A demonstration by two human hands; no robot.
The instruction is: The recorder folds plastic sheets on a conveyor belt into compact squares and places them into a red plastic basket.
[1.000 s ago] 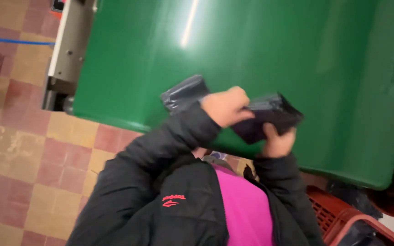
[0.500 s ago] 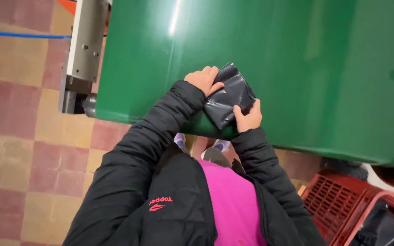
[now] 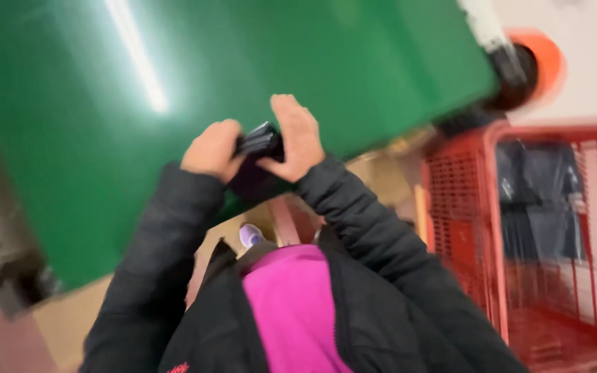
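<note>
Both our hands are clamped on a small dark packet (image 3: pixel 260 141), pressing it between them just above the near edge of the green table (image 3: pixel 174 103). Our left hand (image 3: pixel 212 148) curls over its left end, fingers wrapped down and out of sight. Our right hand (image 3: pixel 297 138) lies flat against the right end, fingers straight and together, thumb tucked under. Only the packet's top edge shows between the hands; the rest is hidden, and the blur keeps us from telling what it is. Black sleeves (image 3: pixel 374 235) and a pink top (image 3: pixel 291 304) fill the lower frame. On our right stands a red crate (image 3: pixel 519 228) with dark bags inside, smeared and cut off at the edge. A light-coloured shoe (image 3: pixel 250 235) peeks out below the packet.
</note>
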